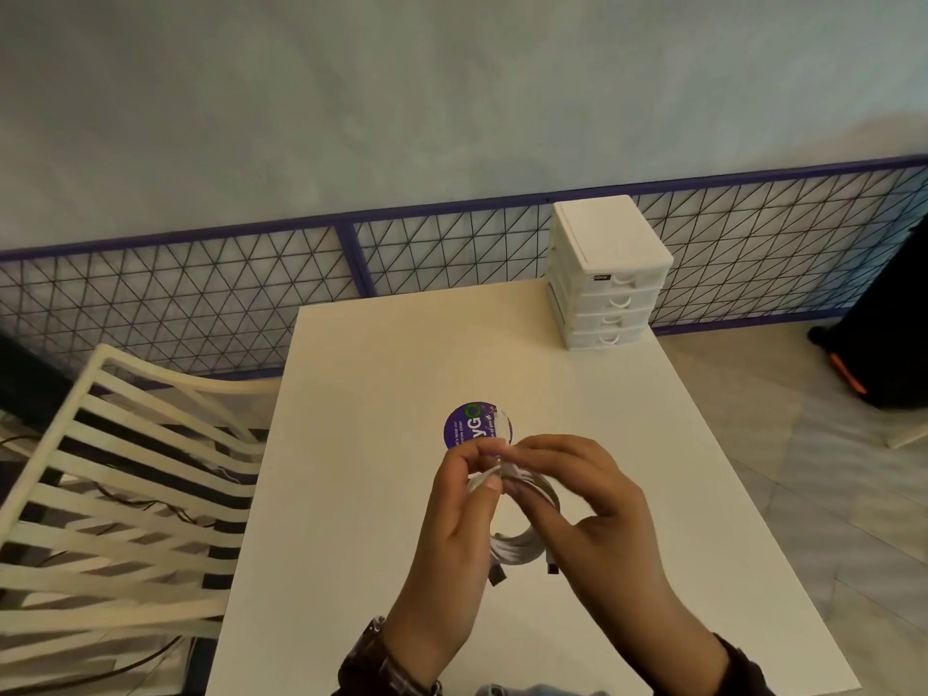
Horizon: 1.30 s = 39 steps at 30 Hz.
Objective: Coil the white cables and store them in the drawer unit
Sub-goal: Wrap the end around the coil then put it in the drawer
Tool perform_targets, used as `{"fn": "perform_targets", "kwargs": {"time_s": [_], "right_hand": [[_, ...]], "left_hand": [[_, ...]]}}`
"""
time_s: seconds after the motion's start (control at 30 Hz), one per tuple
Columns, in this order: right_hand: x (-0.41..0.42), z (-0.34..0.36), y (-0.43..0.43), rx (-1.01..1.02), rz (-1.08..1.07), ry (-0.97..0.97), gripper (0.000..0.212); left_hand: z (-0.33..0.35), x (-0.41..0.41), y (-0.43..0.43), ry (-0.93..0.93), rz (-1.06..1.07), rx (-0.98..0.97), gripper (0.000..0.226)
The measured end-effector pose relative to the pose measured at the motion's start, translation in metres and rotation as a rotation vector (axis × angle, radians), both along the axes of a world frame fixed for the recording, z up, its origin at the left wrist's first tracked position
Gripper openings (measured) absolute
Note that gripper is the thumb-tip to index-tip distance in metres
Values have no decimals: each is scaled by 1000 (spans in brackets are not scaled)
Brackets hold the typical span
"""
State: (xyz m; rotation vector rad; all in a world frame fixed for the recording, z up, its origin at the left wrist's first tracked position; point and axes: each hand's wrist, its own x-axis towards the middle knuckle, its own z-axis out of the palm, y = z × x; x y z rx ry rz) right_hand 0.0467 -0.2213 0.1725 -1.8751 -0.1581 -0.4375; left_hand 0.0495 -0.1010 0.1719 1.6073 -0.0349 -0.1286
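cable (517, 542): white loops held above table (351, 494), nearer than sticker (474, 427)
left hand (452, 514): pinches coil top, keeps loops together
right hand (577, 499): fingers grasp coil, steadying
drawer unit (607, 273): beyond sticker, drawers look closed

Far right, drawer unit (607, 283) looks smooth white plastic w/ slight sheen; table top (381, 394) smooth, matt, off-white. Coiled white cables (517, 545) smooth plastic-sheathed, round sticker (464, 427) glossy. Far mesh panel (201, 303) thin metal wire; left chair (125, 469) painted slats, matt.

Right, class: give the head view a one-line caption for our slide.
Left hand and right hand hold a coiled cable over the table; drawer unit shut behind.
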Motion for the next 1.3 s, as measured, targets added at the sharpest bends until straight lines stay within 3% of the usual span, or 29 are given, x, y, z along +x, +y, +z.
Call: {"fn": "perform_targets", "kwargs": {"time_s": [0.2, 0.4, 0.6, 0.7, 0.93, 1.07, 1.17, 1.3], "right_hand": [[6, -9, 3, -266, -4, -173, 18], [11, -9, 1, -141, -30, -97, 16], [8, -7, 0, -53, -35, -71, 18], [6, -9, -13, -254, -19, -179, 31], [15, 1, -21, -904, 103, -182, 25], [23, 9, -17, -1109, 208, -193, 6], [27, 9, -20, -1098, 265, -246, 7], [25, 8, -22, -787, 272, -202, 8]], "left_hand": [[-1, 5, 2, 27, 81, -7, 22], [-2, 5, -2, -73, 122, 117, 16], [-3, 10, -7, -61, 114, 82, 10], [-2, 15, -4, -17, 118, 74, 9], [-6, 15, -6, 13, 81, 91, 12], [0, 15, -7, 51, 63, 69, 17], [5, 16, -4, 104, 42, 35, 19], [1, 20, 2, 138, 63, -14, 14]]}}
